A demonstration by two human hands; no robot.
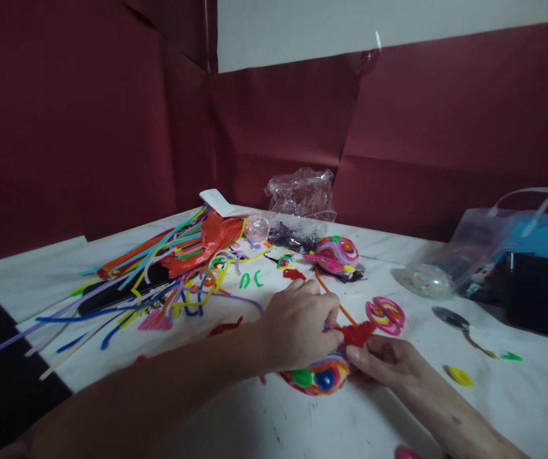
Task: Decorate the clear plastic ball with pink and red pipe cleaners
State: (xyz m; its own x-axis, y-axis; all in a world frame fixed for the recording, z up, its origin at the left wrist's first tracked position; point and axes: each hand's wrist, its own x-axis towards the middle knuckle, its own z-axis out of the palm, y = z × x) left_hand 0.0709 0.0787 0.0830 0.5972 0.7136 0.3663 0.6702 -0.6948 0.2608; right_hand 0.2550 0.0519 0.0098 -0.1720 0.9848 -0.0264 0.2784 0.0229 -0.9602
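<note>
My left hand (pixel 299 326) and my right hand (pixel 388 361) meet over the white table (pixel 254 421). Both pinch a red pipe-cleaner piece (pixel 358 332) that sits on top of a colourful coiled pipe-cleaner figure (pixel 319 377) with green and blue spots. An orange pipe cleaner (pixel 335 303) runs away from the hands toward the back. Just right of the fingers lies a pink and yellow spiral piece (pixel 386 315). The figure's upper part is hidden under my left hand.
A heap of loose coloured pipe cleaners (pixel 159 280) covers the left. Behind the hands sits a second pink coiled figure (pixel 335 254), a clear ball (pixel 256 227) and crumpled plastic (pixel 302 193). At right are a clear bag (pixel 488 248), a black phone (pixel 534 293) and a yellow disc (pixel 459 375).
</note>
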